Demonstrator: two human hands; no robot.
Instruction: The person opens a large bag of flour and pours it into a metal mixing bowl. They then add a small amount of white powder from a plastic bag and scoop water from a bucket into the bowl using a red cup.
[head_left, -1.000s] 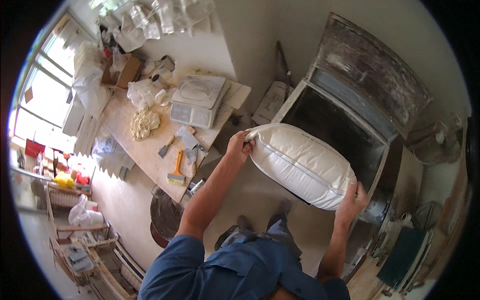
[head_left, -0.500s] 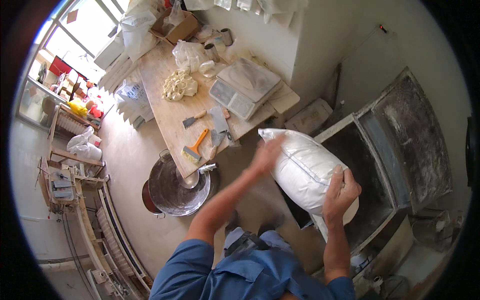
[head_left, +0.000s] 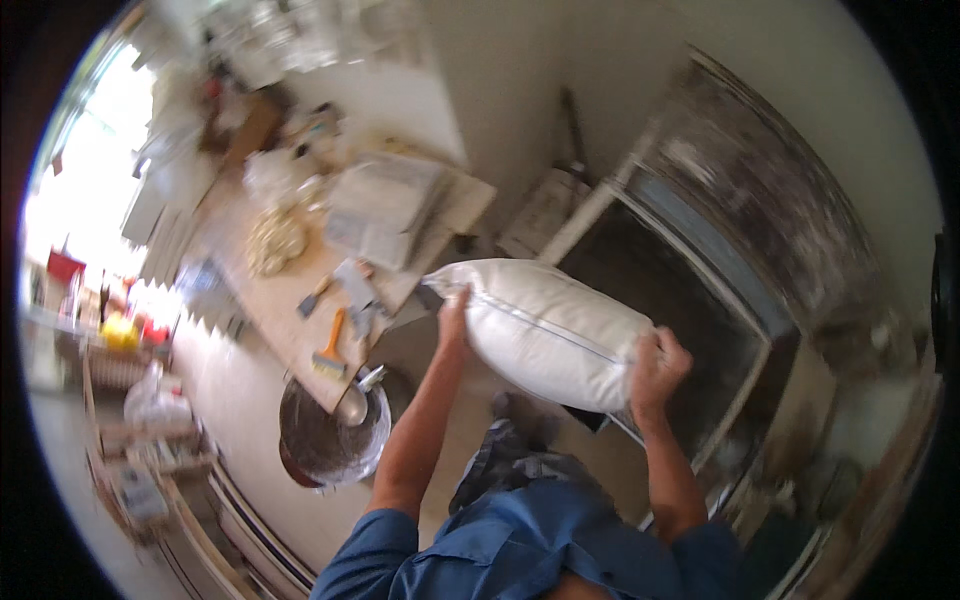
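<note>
I hold a plump white sack (head_left: 545,330) with a pale blue stripe in front of me. My left hand (head_left: 453,318) grips it by its left corner, and my right hand (head_left: 655,370) is closed on its right end. Beneath and behind the sack is a dark, dust-streaked metal bin (head_left: 700,280) with its mottled lid (head_left: 750,155) raised against the wall. The picture is blurred.
A wooden table (head_left: 275,305) on the left carries a flat scale (head_left: 385,205), an orange-handled brush (head_left: 337,332), scrapers (head_left: 355,285) and pale bundles. A metal basin (head_left: 335,445) stands on the floor by its corner. A cluttered wooden rack (head_left: 150,440) is at far left.
Half a second ago my left hand was a blur over the sack's top; now it grips the left corner again. The sack has swung back crosswise, and the view has shifted.
</note>
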